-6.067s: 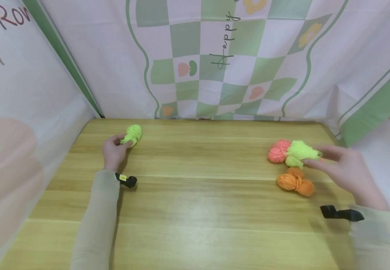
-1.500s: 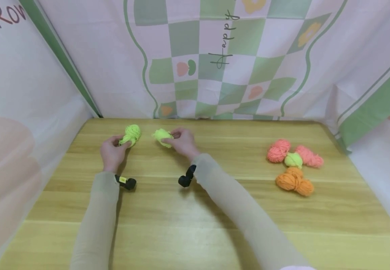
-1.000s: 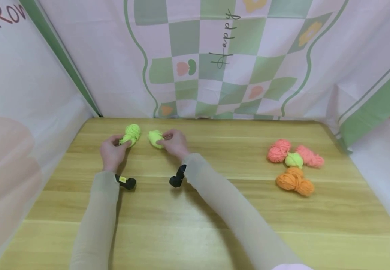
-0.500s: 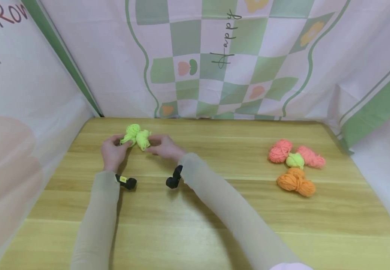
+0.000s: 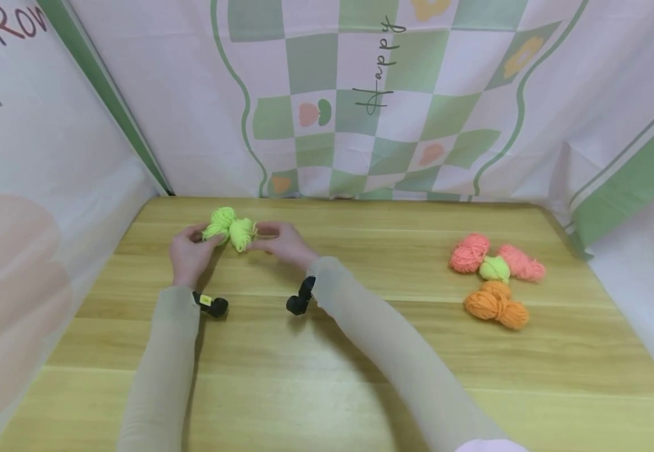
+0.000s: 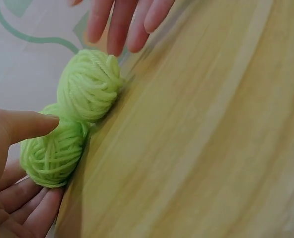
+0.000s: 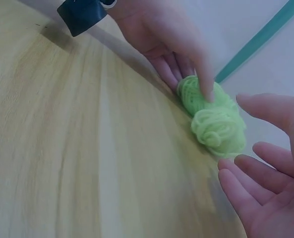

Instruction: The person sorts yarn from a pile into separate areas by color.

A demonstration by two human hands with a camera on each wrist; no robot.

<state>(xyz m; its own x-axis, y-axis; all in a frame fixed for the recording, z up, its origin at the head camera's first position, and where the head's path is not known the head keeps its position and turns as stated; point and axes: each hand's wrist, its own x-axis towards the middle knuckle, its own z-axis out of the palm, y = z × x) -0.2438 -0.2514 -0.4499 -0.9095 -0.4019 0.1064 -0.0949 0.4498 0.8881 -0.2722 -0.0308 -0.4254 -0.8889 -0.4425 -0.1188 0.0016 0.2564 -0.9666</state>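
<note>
Two lime-green yarn balls lie touching at the far left of the wooden table (image 5: 327, 351). My left hand (image 5: 199, 242) holds the left ball (image 5: 219, 221), thumb (image 6: 28, 124) on top and fingers under it. The second ball (image 5: 242, 232) rests against it on the right, also visible in the left wrist view (image 6: 89, 84) and the right wrist view (image 7: 218, 126). My right hand (image 5: 270, 235) hovers just right of that ball with its fingers (image 7: 256, 163) spread and off the yarn. Black wrist cameras show on both sleeves.
At the right side lie two pink yarn balls (image 5: 470, 251), a small green one (image 5: 494, 269) between them and an orange skein (image 5: 495, 304). Printed cloth walls (image 5: 360, 113) close off the table's back and both sides.
My right hand carried the second green ball from the right-hand pile to the left, set it against the first ball and let go. The left hand stayed put.
</note>
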